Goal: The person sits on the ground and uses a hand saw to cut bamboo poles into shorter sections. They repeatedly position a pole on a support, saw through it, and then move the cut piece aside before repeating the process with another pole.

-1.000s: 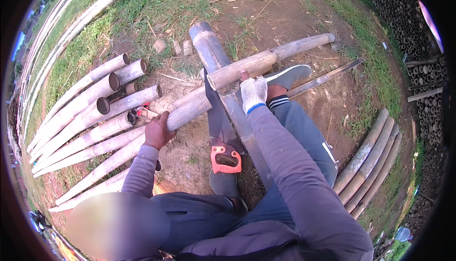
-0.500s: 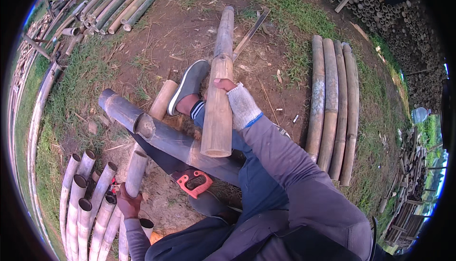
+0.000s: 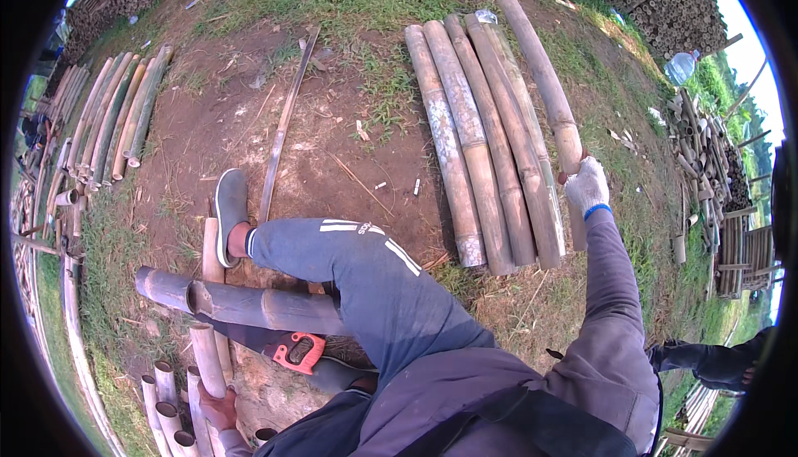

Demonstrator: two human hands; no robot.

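Observation:
In a knitted glove with bare fingertips, my right hand (image 3: 587, 184) grips a long bamboo pole (image 3: 540, 62) near its lower end, out to the right. Just left of that pole lies a row of cut bamboo poles (image 3: 467, 145) on the ground. My bare left hand (image 3: 219, 411) is closed round an upright bamboo piece (image 3: 208, 361) at the lower left; part of it is hidden. Between my legs a thick dark bamboo length (image 3: 229, 301) lies crosswise, its far right end under my leg. A handsaw with an orange-red handle (image 3: 301, 352) rests below it.
More bamboo tubes (image 3: 169, 415) stand at the lower left. A thin split bamboo strip (image 3: 284, 125) lies on the dirt ahead. Green and tan poles (image 3: 116, 116) lie at the far left, with stacked bamboo (image 3: 657, 8) at the back right. Another person's dark-clothed leg (image 3: 706, 364) shows at right.
My right hand has swung the bamboo pole from the middle over to the right side, beside the row of poles. The view has turned right. My left hand stays on its bamboo piece.

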